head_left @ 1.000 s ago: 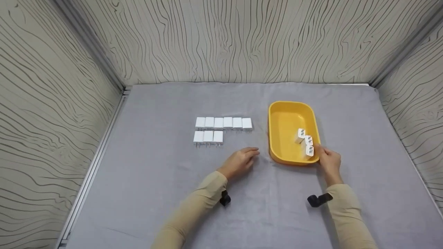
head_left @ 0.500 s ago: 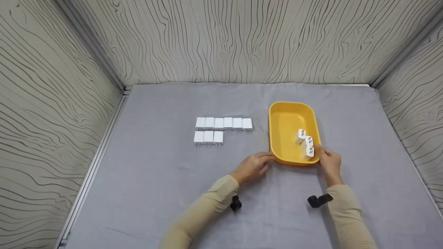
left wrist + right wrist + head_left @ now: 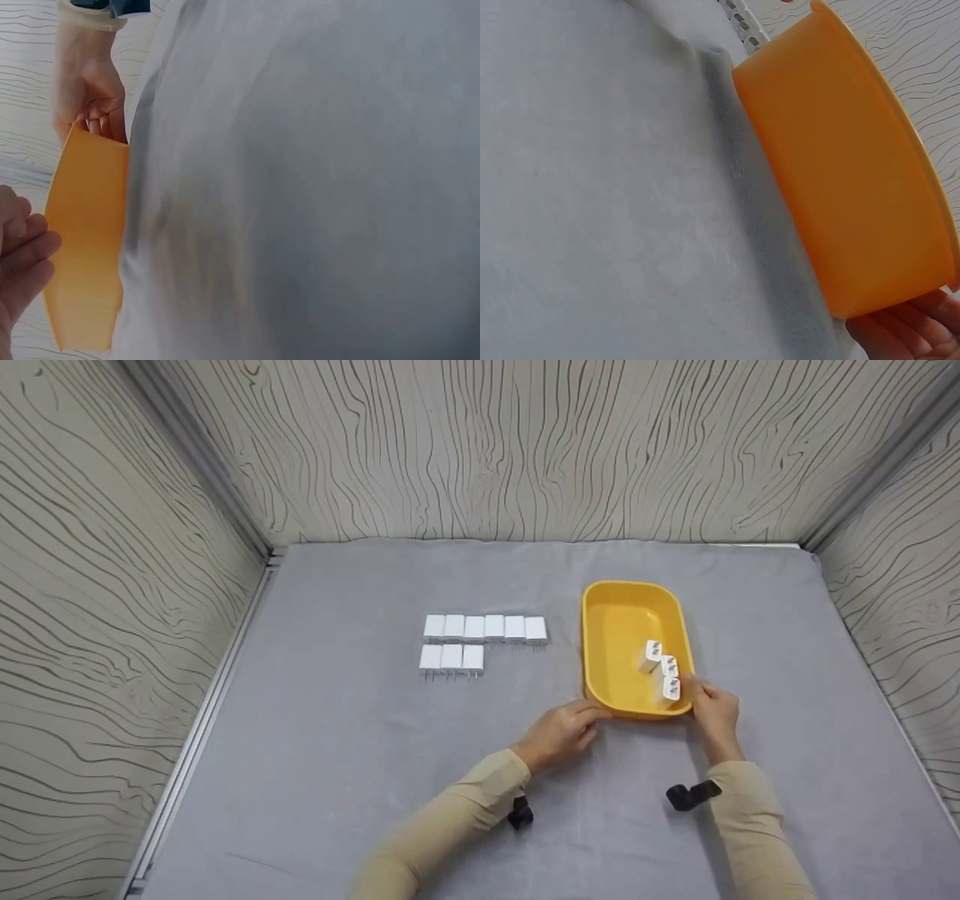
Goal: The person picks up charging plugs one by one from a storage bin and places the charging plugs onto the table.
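Note:
A yellow plastic tub (image 3: pixel 626 712) stands on the grey cloth with three white plug adapters (image 3: pixel 651 656) inside, prongs up, near its right wall. My right hand (image 3: pixel 715 714) grips the tub's near right corner at the rim; the right wrist view shows the fingers (image 3: pixel 911 330) against the outer wall. At the near left corner, my left hand (image 3: pixel 562 733) has its fingertips right at the wall, and in the left wrist view its fingers (image 3: pixel 34 251) are loosely bent beside the tub.
Left of the tub, more white plug adapters lie in two rows: a longer back row (image 3: pixel 484 627) and a front row (image 3: pixel 451 658) of three, prongs toward me. Wood-patterned panels (image 3: pixel 480 450) enclose the back and sides of the cloth-covered table (image 3: pixel 322 735).
My left hand has moved right from the cloth to the tub's near left corner. The right hand and the tub stay almost where they were.

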Tool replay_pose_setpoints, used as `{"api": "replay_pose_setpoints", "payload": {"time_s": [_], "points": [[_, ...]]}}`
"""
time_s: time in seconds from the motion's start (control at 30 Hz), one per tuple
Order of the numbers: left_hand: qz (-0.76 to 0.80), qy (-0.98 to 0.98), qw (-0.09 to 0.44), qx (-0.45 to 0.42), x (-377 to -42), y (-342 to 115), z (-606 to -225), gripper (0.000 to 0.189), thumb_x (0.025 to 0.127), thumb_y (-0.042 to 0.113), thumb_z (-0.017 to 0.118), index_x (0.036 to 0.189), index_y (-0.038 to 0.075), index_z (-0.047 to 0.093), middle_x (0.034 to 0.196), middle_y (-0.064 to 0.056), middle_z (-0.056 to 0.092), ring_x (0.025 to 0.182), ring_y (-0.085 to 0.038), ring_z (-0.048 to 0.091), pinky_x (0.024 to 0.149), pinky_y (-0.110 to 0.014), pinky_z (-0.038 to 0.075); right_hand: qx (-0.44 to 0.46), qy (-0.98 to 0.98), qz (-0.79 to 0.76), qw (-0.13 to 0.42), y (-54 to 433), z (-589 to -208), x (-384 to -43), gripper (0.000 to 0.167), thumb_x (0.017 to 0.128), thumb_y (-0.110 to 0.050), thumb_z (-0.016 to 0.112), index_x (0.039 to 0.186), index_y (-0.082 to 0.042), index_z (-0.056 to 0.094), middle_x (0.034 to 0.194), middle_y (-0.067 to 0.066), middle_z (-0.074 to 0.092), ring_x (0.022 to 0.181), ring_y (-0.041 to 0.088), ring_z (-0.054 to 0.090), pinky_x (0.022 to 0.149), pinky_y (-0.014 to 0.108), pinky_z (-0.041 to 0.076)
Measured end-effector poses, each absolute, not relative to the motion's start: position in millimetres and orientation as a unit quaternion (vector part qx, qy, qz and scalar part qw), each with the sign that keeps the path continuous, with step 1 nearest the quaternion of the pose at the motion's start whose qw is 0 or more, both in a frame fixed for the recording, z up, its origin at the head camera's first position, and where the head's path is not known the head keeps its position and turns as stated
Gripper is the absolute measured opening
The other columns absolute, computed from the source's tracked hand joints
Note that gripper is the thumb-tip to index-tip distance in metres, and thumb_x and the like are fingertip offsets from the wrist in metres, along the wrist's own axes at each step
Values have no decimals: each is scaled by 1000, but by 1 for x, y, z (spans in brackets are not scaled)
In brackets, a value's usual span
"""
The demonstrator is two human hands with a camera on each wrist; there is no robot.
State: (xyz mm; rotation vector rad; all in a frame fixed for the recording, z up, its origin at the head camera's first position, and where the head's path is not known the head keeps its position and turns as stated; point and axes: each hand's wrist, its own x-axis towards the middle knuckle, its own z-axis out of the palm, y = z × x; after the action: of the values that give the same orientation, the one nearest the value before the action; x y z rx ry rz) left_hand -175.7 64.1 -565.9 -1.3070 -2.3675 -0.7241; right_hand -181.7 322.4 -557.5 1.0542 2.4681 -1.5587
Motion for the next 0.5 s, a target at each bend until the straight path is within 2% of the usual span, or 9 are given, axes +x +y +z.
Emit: {"api": "replay_pose_setpoints", "payload": {"time_s": [0.1,0.3,0.4,0.5], "points": [[-251,-831,163,-469,-173,68,-563,26,85,6,66,110,10,69,108,-1,70,101,-10,69,91,-12,52,338,797,-499,16,322,-558,-182,59,95,-48,48,131,-2,58,124,10,57,88,3,47,65,5,40],[-262,-821,157,-483,-171,79,-558,26,86,6,66,111,11,69,108,0,71,100,-8,69,91,-11,51,339,798,-499,11,324,-558,-182,58,94,-48,50,130,-2,58,114,4,61,87,3,46,66,4,40],[-258,-820,158,-487,-170,85,-557,26,86,7,65,111,12,69,108,2,71,101,-6,68,91,-10,51,331,795,-508,-7,324,-558,-181,55,93,-46,54,120,1,66,92,-4,65,77,-1,49,63,6,43],[-248,-823,152,-488,-169,92,-555,26,87,8,64,112,13,69,109,3,71,103,-5,67,93,-10,50,324,789,-522,-21,324,-559,-180,51,92,-45,56,108,1,70,72,-18,57,66,-5,49,60,9,46]]}}
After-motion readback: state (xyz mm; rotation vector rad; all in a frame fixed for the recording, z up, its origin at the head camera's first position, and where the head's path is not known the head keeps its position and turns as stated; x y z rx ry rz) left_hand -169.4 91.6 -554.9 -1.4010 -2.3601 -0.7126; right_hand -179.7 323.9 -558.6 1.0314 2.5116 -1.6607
